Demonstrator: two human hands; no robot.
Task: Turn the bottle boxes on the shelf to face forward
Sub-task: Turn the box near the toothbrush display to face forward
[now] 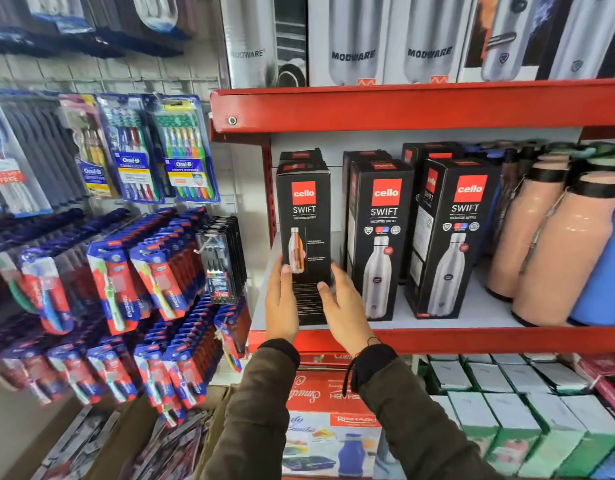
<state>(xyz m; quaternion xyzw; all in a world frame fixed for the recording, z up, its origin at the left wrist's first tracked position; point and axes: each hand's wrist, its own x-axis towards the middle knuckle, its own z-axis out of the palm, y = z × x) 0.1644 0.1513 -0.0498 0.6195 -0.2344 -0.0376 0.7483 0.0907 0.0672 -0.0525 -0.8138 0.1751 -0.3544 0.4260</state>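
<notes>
- I count three black bottle boxes in the front row at the middle of the frame: the left box [304,233], the middle box [380,237] and the right box [451,237]; at least three more box tops show behind them.
- The left box shows a side panel with a small orange bottle picture; the other two show the large steel bottle and stand slightly angled.
- My left hand [282,303] lies along the left box's lower left edge, thumb on its face; my right hand [344,306] meets its lower right edge, fingers spread. Neither grip is closed; the box sits loosely between the two open hands.
- All boxes stand upright on the white shelf [472,317] with its red front lip, near the front edge.
- A gap separates the left box from the middle one, and open shelf lies between the left box and the red upright.
- Right of the boxes stand two peach bottles [555,258] clearly, with others behind I cannot count.
- Toothbrush packs [160,147] hang at left of the frame.
</notes>
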